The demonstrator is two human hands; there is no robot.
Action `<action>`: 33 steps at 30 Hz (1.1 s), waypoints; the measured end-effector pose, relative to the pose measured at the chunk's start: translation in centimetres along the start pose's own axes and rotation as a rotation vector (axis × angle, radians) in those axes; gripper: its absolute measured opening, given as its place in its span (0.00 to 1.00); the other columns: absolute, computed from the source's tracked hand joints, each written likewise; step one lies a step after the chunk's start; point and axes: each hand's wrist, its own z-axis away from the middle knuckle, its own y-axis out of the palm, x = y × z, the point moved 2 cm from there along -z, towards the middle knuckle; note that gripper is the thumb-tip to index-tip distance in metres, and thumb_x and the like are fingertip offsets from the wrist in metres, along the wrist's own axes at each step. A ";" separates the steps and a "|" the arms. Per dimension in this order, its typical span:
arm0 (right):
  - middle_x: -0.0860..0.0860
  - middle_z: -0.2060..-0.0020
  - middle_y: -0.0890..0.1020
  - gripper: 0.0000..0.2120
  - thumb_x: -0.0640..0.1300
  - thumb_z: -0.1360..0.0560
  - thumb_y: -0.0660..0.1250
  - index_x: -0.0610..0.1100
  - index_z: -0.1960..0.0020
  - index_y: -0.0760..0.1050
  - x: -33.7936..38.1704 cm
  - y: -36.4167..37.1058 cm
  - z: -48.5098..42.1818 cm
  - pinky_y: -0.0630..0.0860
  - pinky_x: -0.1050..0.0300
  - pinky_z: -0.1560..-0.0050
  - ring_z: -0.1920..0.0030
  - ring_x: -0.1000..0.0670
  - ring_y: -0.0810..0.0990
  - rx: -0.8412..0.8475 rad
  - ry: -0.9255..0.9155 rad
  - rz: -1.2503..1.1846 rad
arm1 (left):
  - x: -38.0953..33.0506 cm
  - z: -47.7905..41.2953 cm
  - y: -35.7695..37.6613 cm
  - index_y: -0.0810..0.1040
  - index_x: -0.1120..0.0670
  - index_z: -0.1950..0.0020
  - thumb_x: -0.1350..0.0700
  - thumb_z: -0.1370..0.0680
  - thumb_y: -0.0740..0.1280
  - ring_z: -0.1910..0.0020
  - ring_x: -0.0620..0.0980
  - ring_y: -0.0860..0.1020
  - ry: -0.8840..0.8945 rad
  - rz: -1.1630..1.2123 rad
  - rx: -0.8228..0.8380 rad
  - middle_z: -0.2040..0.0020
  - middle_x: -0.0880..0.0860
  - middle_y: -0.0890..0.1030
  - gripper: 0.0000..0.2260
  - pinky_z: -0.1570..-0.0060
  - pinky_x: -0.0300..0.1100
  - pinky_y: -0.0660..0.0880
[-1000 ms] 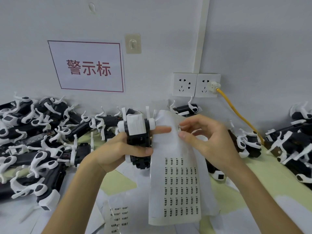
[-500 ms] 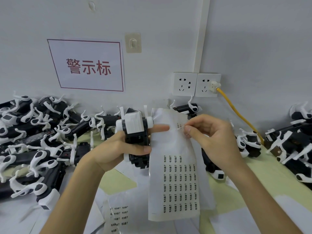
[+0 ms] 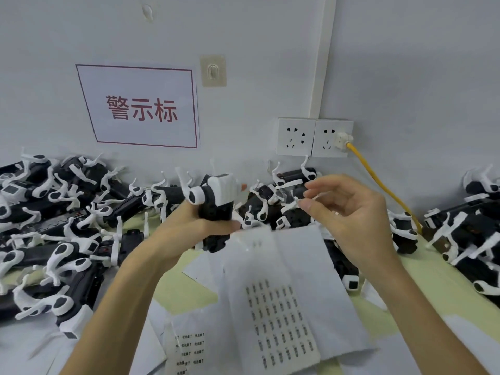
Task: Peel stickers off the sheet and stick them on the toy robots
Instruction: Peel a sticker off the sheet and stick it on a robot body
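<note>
White sticker sheet [image 3: 286,269]: in the head view it has dropped from beside the toy and hangs low over the surface [image 3: 167,288]. It is blurred, and its top corner sits just by the left thumb. I cannot tell whether it is gripped there.
Black-and-white toy robot [image 3: 216,198]: it stands upright in the left hand [image 3: 189,231], whose fingers wrap its dark body as before.
Right hand [image 3: 351,217]: it has left the sheet and lifted clear. Thumb and forefinger are close in a narrow pinch, and the other fingers are fanned.
Sticker [image 3: 320,196]: I see a thin pale sliver at those fingertips and take it for the peeled label, though it is too small to be sure.
Meaning: I judge the peel done and placing next. The pinch must travel left to the toy's white panel without the label folding on itself.
Heaps [image 3: 62,226]: other toys lie piled along the wall, left and right.
Second sheet [image 3: 189,345]: it lies flat on the surface, below the hands.
</note>
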 end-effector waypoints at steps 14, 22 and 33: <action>0.54 0.59 0.82 0.21 0.67 0.37 0.77 0.56 0.51 0.81 1.0 0.2 0.7 0.80 0.53 0.57 0.64 0.50 0.81 -0.022 -0.216 0.218 | -2.0 1.2 1.5 0.81 0.50 0.33 0.59 0.24 0.69 0.33 0.62 0.79 0.049 0.504 0.506 0.32 0.62 0.80 0.19 0.38 0.50 0.78; 0.57 0.62 0.82 0.09 0.42 0.27 0.78 0.54 0.52 0.82 0.2 0.5 0.5 0.79 0.59 0.60 0.65 0.51 0.81 -0.014 -0.184 0.190 | -1.5 1.2 1.3 0.71 0.63 0.26 0.62 0.26 0.66 0.29 0.67 0.74 -0.063 0.432 0.123 0.29 0.67 0.75 0.28 0.27 0.65 0.68; 0.55 0.59 0.84 0.05 0.41 0.27 0.78 0.49 0.55 0.84 1.8 1.6 1.0 0.79 0.57 0.59 0.62 0.49 0.82 -0.008 -0.237 0.224 | -1.5 1.1 1.4 0.72 0.63 0.26 0.67 0.20 0.63 0.29 0.64 0.75 -0.033 0.445 0.079 0.29 0.65 0.76 0.21 0.27 0.63 0.68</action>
